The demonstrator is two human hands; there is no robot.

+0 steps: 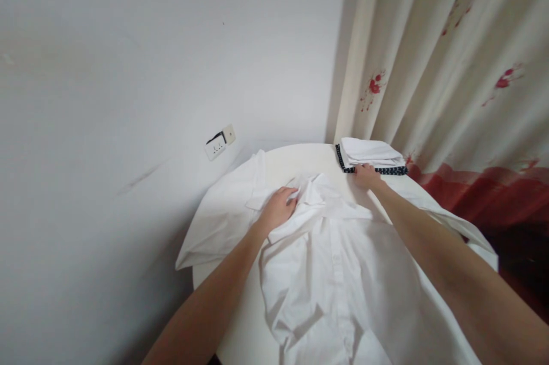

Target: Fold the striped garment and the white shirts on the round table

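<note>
A white button-up shirt (338, 273) lies rumpled across the round table, its button strip running towards me and its sleeves spread to both sides. My left hand (278, 209) is at the collar end, with thumb and fingers curved around some of the fabric. At the far right, my right hand (366, 176) has its fingers curled against the near edge of a stack of folded clothes (371, 152). White pieces lie on top of that stack, over a black one with white dots. The fingertips of my right hand are partly hidden.
The white tabletop (300, 154) borders a pale wall (150, 56) with a socket (215, 147) on it. A cream curtain (412, 56) with red flowers hangs behind the right side. One shirt sleeve (218, 222) drapes over the left table edge.
</note>
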